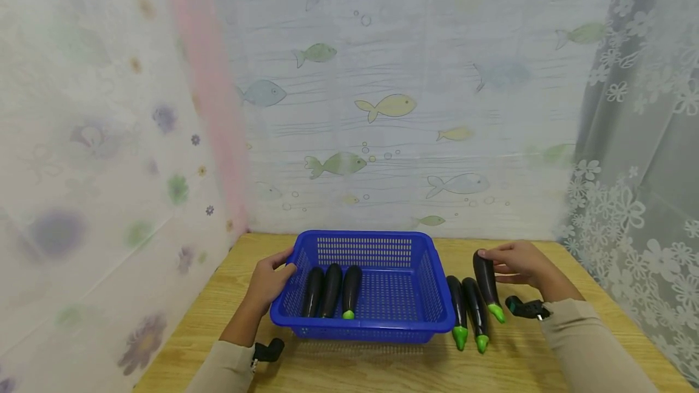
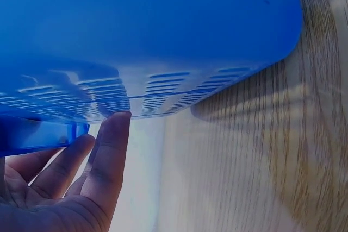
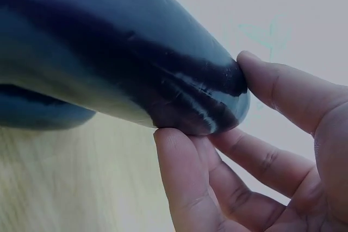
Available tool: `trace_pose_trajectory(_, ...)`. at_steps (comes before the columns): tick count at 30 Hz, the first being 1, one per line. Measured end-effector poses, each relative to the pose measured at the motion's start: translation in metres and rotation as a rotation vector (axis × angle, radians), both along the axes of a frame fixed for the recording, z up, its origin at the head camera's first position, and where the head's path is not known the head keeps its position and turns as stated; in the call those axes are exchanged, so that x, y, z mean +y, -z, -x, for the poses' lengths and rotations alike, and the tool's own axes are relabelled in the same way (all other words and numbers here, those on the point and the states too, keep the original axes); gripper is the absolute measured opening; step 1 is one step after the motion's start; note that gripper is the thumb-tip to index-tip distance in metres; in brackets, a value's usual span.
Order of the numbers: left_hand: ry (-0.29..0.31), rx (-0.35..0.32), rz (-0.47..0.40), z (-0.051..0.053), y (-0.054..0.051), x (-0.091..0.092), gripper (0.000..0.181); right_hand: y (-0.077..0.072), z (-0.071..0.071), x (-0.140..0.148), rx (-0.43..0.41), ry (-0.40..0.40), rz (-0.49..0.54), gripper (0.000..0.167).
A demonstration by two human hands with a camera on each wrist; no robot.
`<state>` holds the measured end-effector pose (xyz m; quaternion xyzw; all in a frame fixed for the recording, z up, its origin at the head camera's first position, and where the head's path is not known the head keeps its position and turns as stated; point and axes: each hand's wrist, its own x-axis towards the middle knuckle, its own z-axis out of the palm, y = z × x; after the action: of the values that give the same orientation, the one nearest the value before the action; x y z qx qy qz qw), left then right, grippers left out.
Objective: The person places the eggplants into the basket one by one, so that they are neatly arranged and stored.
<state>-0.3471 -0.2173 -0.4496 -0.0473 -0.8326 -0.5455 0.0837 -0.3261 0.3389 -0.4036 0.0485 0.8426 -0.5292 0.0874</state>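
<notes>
A blue plastic basket [image 1: 377, 325] stands on the wooden table, with three dark eggplants [image 1: 330, 291] side by side in its left part. At the basket's left side, my left hand [image 1: 269, 281] grips the rim; the left wrist view shows its fingers [image 2: 111, 161] under the rim and against the slotted wall. To the right of the basket, my right hand [image 1: 516, 261] pinches the rounded dark end of an eggplant [image 1: 485, 276] between thumb and fingers. Its green stem end points down toward the table. Two more eggplants [image 1: 475, 313] lie between it and the basket.
The wooden table [image 1: 349, 375] runs up to a curtain [image 1: 393, 138] printed with fish at the back. Other patterned curtains hang along both sides. Each wrist wears a small black device [image 1: 269, 350] on a strap.
</notes>
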Motion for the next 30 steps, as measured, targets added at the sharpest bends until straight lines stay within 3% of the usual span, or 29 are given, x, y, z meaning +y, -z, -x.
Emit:
trace_pose_trajectory(12, 0.007, 0.01, -0.002, -0.002, -0.003, 0.002, 0.054, -0.022, 0.003, -0.012, 0.049, -0.03, -0.029, 0.075)
trace_pose_trajectory(30, 0.001, 0.003, 0.006, -0.004, -0.004, 0.005, 0.055, -0.043, 0.007, -0.049, 0.089, -0.048, 0.064, 0.071)
